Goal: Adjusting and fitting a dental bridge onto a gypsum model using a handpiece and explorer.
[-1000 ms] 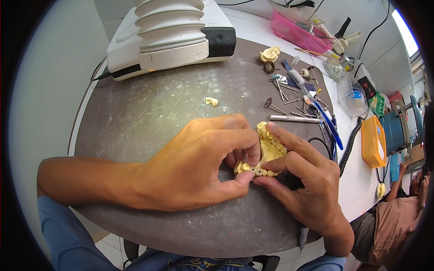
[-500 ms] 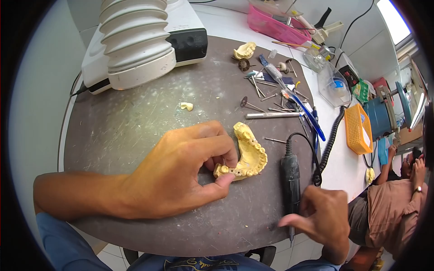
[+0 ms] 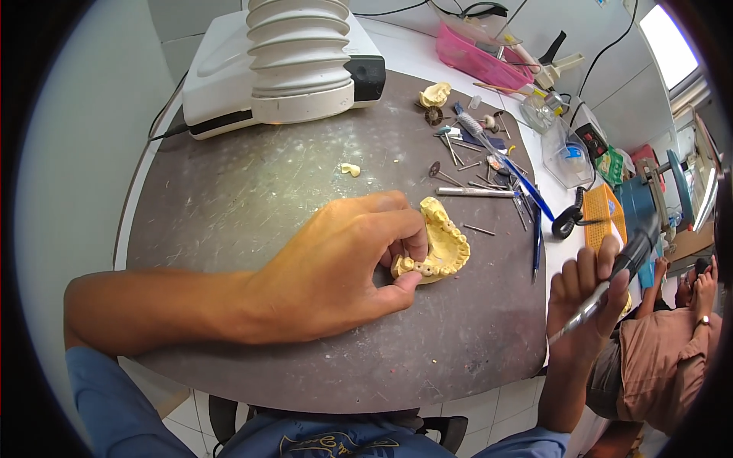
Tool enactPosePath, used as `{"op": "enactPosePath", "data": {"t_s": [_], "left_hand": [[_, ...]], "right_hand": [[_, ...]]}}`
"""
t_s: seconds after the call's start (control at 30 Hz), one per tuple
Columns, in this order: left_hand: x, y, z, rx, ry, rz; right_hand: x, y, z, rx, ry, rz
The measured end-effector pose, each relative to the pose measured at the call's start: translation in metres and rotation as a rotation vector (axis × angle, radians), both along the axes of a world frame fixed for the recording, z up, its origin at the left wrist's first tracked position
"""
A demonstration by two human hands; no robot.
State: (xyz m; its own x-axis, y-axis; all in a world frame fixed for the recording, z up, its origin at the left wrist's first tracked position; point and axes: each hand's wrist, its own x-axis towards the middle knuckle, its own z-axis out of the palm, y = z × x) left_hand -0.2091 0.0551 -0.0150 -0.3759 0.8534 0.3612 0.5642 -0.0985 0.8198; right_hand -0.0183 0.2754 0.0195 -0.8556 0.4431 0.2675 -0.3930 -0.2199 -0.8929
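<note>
My left hand (image 3: pixel 328 263) pinches the near left end of a yellow plaster dental cast (image 3: pixel 456 248), thumb and fingertips closed there. The horseshoe-shaped cast rests on the brown work board (image 3: pixel 321 374). Part of its left end is hidden behind my fingers. Raised past the board's right edge, my right hand (image 3: pixel 584 305) grips a black dental handpiece (image 3: pixel 635 252), its slim metal tip slanting down to the left. A small pale yellow piece (image 3: pixel 350 169) lies on the board beyond my left hand.
A white machine with a ribbed suction hose (image 3: pixel 300 61) stands at the back left. Several burs, a blue toothbrush (image 3: pixel 538 200) and a metal rod (image 3: pixel 477 192) lie right of the cast. Beyond are a pink basket (image 3: pixel 481 61) and an orange basket (image 3: pixel 595 217). Another person (image 3: pixel 660 351) sits at far right.
My right hand has picked up the handpiece from the board and lifted it to the right. My left hand stays on the cast; the view has shifted.
</note>
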Motion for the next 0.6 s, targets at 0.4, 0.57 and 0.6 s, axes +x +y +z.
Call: {"op": "enactPosePath", "data": {"t_s": [0.4, 0.57, 0.6], "left_hand": [[-0.009, -0.010, 0.010, -0.047, -0.489, 0.021], [-0.013, -0.009, 0.009, -0.015, -0.719, -0.016], [-0.012, -0.011, 0.012, -0.018, -0.729, -0.023]], "right_hand": [[-0.080, -0.016, -0.007, 0.507, -0.166, 0.115], [-0.078, -0.008, -0.030, 0.675, -0.016, 0.272], [-0.075, -0.009, -0.028, 0.724, -0.016, 0.289]]}}
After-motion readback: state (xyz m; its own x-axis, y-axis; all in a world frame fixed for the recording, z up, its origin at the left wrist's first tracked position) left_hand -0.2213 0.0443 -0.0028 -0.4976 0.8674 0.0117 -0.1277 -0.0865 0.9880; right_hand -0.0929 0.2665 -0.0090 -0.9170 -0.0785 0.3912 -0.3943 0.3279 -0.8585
